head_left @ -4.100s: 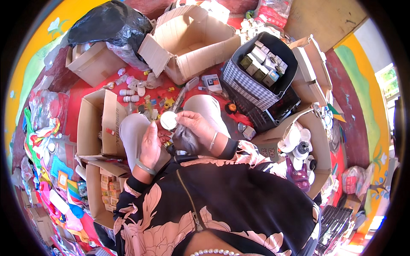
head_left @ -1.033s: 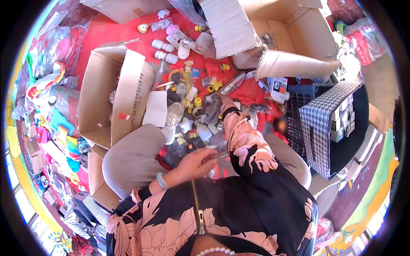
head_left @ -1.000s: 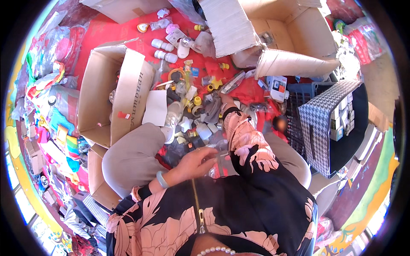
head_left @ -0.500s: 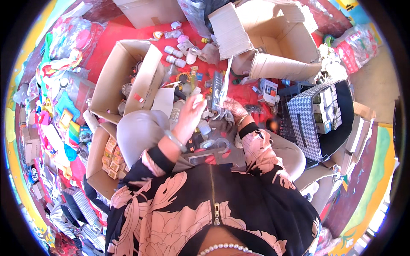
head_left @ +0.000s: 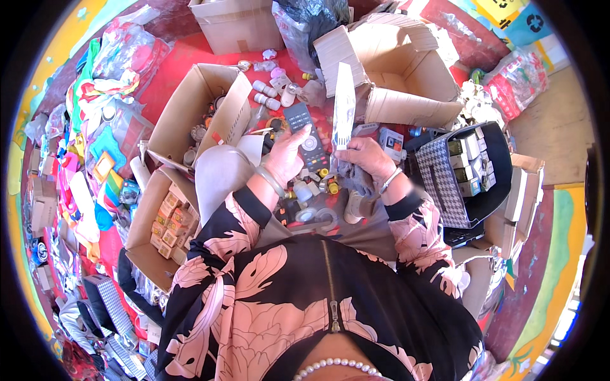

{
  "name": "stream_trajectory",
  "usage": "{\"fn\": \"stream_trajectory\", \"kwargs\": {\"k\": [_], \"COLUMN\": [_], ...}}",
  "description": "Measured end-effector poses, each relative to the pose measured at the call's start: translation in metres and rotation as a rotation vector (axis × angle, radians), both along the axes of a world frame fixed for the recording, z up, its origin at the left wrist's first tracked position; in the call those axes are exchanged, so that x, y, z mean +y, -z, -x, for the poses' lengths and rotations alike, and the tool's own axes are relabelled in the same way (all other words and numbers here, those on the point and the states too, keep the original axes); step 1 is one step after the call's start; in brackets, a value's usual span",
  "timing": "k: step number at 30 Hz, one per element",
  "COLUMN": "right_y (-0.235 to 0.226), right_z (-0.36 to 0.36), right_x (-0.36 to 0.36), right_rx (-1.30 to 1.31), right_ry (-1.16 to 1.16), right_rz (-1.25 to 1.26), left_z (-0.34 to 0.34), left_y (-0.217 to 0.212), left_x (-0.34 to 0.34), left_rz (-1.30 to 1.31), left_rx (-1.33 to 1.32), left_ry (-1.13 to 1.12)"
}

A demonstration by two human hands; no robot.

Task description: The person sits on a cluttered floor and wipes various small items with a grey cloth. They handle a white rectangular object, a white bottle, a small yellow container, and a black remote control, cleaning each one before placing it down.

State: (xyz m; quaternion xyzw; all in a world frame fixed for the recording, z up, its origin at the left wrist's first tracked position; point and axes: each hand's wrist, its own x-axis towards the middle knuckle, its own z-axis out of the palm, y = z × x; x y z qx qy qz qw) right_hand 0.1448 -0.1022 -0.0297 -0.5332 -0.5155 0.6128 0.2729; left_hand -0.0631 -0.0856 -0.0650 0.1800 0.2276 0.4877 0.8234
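Note:
A dark grey remote control (head_left: 309, 145) with a round button ring is in my left hand (head_left: 286, 155), the thumb pressed on its face. Its upper end points away from me. My right hand (head_left: 370, 159) pinches the lower end of a long, narrow white package (head_left: 344, 105) with printing on it, which stands up beside the remote. Below the right fingers hangs a crumpled grey cloth (head_left: 353, 179); I cannot tell whether the hand holds it too. Small yellow-capped pieces (head_left: 333, 187) and a pale cup-like thing (head_left: 302, 190) lie just below, between my knees.
A tall carton (head_left: 184, 120) and a carton of small boxes (head_left: 143, 251) stand at left. An open carton (head_left: 416, 105) is ahead. A houndstooth bin (head_left: 438, 181) holding small boxes is at right. White bulbs (head_left: 265, 95) lie on the red floor covering (head_left: 181, 54).
My left hand has gone from a raised, closed pose to holding the remote. My right hand has moved slightly right, and the white package now shows its broad side.

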Motion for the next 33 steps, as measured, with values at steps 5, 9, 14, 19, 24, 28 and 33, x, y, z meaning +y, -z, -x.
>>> {"fn": "stream_trajectory", "kwargs": {"k": [5, 9, 14, 19, 24, 28, 33], "right_y": [0.013, 0.035, 0.019, 0.025, 0.02, 0.029, 0.014], "right_z": [0.0, -0.003, 0.009, 0.011, 0.017, 0.017, 0.018], "right_x": [-0.005, -0.002, -0.006, -0.001, -0.001, -0.002, -0.001], "right_rx": [-0.034, -0.251, -0.348, -0.328, -0.371, -0.268, -0.143], "right_ry": [0.028, -0.038, -0.232, -0.296, -0.324, -0.3, -0.163], "right_rz": [-0.043, -0.14, -0.16, -0.155, -0.138, -0.169, -0.18], "left_z": [0.006, 0.013, 0.002, 0.007, 0.004, 0.005, 0.005], "left_y": [0.005, 0.02, 0.01, 0.011, 0.009, 0.006, -0.003], "left_x": [-0.003, 0.001, -0.004, -0.006, -0.009, -0.007, -0.009], "left_rz": [0.049, 0.021, -0.167, -0.149, -0.131, -0.074, -0.131], "left_rx": [0.092, 0.194, 0.219, 0.101, 0.194, 0.19, 0.144], "left_ry": [-0.007, -0.025, -0.122, -0.127, -0.105, -0.083, -0.085]}}
